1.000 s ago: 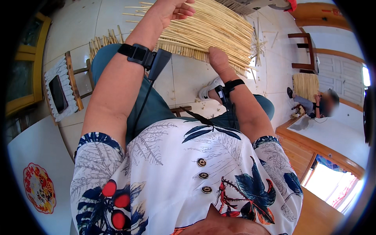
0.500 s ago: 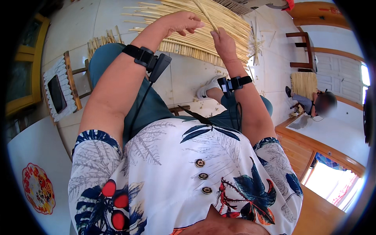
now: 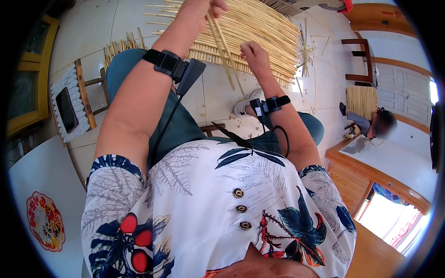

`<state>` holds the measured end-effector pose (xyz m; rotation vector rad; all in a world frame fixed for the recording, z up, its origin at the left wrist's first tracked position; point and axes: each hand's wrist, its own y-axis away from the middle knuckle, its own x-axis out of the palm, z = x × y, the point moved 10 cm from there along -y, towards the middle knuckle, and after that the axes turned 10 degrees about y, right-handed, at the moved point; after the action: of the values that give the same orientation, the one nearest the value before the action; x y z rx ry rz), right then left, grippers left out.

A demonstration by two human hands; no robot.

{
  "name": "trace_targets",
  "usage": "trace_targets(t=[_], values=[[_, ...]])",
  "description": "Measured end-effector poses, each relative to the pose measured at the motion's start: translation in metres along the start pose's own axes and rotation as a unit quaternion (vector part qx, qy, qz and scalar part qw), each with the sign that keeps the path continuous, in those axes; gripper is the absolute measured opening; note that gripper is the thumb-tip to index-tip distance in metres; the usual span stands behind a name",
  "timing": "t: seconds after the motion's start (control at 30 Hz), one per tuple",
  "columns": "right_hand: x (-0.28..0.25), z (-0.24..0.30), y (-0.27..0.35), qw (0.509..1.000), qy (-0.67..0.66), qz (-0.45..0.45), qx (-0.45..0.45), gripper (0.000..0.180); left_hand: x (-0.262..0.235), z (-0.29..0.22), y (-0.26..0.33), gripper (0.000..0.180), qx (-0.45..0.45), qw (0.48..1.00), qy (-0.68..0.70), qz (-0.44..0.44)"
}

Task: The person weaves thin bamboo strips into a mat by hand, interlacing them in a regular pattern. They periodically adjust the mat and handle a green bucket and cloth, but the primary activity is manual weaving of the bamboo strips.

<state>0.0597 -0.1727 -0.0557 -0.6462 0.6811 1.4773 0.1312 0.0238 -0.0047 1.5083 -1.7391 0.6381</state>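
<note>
My left hand (image 3: 214,8), at the top edge of the view, is closed round thin straw-coloured stalks (image 3: 223,51). Two of them hang down from it, slightly apart, crossing the near edge of a mat of stalks (image 3: 264,32). The mat spreads over the floor beneath both hands, with long loose ends sticking out at its left side. My right hand (image 3: 256,57) hovers over the mat's near edge, to the right of the hanging stalks, its fingers curled together. Whether anything is in that pinch cannot be made out.
Loose stalks (image 3: 303,51) lie on the tiles right of the mat; more (image 3: 123,47) are by my left knee. A stool (image 3: 69,104) with a lace cover and a dark phone is at left. A dark wooden chair (image 3: 364,60) and a person (image 3: 371,125) are at right.
My left hand has moved up and left, and the stalks now hang from it. The right hand has come off the stalk it gripped and shifted down and left.
</note>
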Motion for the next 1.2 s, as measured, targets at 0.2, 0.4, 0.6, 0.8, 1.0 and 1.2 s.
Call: trace_targets(t=[0.2, 0.4, 0.6, 0.8, 1.0, 1.2], values=[[0.007, -0.053, 0.016, 0.968, 0.237, -0.009, -0.083, 0.013, -0.028, 0.006, -0.016, 0.03, -0.01, 0.999, 0.011, -0.045], [0.017, -0.046, 0.025, 0.93, 0.346, -0.042, -0.118, 0.014, -0.017, 0.012, -0.009, 0.031, -0.053, 0.997, -0.048, -0.017], [0.008, -0.017, 0.026, 0.885, 0.396, -0.058, -0.238, 0.012, 0.001, 0.029, -0.009, 0.032, -0.098, 0.989, -0.084, 0.069], [-0.044, 0.007, 0.003, 0.996, 0.074, -0.049, -0.021, 0.013, 0.0, 0.037, 0.007, 0.037, -0.126, 0.976, -0.179, 0.009], [-0.014, 0.088, -0.001, 0.984, -0.157, 0.059, -0.056, 0.014, 0.033, 0.044, 0.016, 0.041, -0.086, 0.985, -0.102, 0.113], [0.005, 0.06, -0.011, 0.992, -0.115, 0.005, -0.05, 0.017, -0.005, 0.047, 0.0, 0.029, -0.145, 0.988, -0.011, -0.057]])
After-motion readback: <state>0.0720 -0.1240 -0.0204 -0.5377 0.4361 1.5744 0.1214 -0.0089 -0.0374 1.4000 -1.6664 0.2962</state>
